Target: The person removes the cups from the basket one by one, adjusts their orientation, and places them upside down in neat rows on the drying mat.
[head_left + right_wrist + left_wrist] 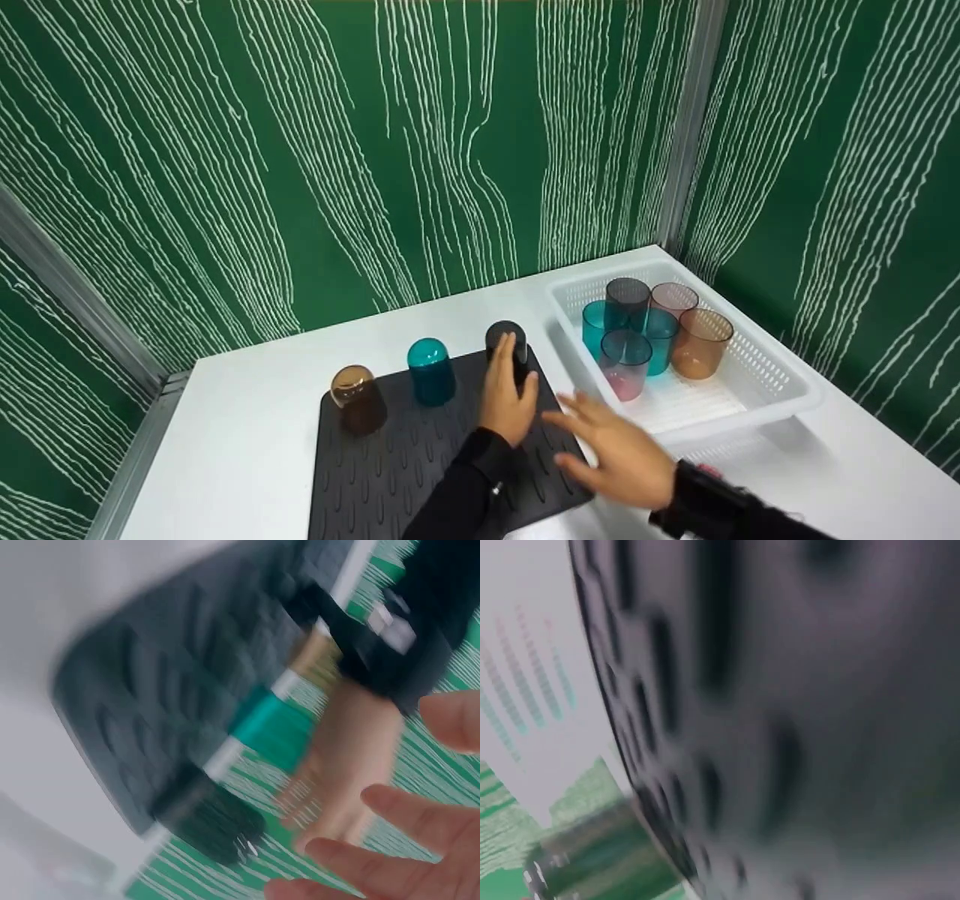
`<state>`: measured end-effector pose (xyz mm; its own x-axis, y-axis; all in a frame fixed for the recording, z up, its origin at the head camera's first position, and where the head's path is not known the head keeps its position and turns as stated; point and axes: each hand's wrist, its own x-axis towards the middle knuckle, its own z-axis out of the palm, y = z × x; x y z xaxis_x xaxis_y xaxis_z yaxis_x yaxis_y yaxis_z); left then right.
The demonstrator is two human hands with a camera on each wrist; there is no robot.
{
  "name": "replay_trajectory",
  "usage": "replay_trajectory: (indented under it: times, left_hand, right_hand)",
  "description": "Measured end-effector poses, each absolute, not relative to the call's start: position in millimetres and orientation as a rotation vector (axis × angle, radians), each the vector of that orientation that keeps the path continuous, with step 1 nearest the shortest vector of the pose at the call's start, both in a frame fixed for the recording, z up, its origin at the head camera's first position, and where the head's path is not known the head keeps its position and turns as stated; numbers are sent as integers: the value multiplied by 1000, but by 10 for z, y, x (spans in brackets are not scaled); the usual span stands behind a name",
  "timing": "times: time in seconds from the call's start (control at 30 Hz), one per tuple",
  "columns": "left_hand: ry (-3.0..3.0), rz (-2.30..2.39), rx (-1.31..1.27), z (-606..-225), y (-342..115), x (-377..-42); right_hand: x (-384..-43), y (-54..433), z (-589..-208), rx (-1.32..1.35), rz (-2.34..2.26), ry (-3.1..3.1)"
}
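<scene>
My left hand (510,405) is over the far right part of the black ridged mat (420,465), fingers straight, overlapping an upside-down dark grey tumbler (506,330) in the head view. The right wrist view shows those fingers beside the tumbler (210,817), not wrapped round it. My right hand (619,454) hovers with spread fingers and nothing in them, between the mat and the white basket (757,420). An upside-down teal tumbler (431,375) and a brown one (358,401) stand along the mat's far edge, left of the grey one.
Inside the basket, several tumblers stand mouth up: brown (701,345), teal (660,341), dark grey (628,300), pinkish (673,298) and others. The white table (232,420) meets green walls (337,150) with white streaks at its back and right.
</scene>
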<state>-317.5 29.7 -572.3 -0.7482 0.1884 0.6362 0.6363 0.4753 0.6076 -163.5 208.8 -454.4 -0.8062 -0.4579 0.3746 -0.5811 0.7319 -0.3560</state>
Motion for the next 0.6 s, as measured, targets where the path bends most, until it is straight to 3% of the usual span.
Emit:
replay_trajectory:
  times: [0.2,0.6]
  left_hand:
    - [-2359,-1496,-615,-6033,759,-3052]
    - [-2675,-1932,-368,-5871,1319,-2554]
  right_hand:
    - [-1752,2338,-4168,710,641,-2574]
    - [-2277,2815,-3893,503,350,-2791]
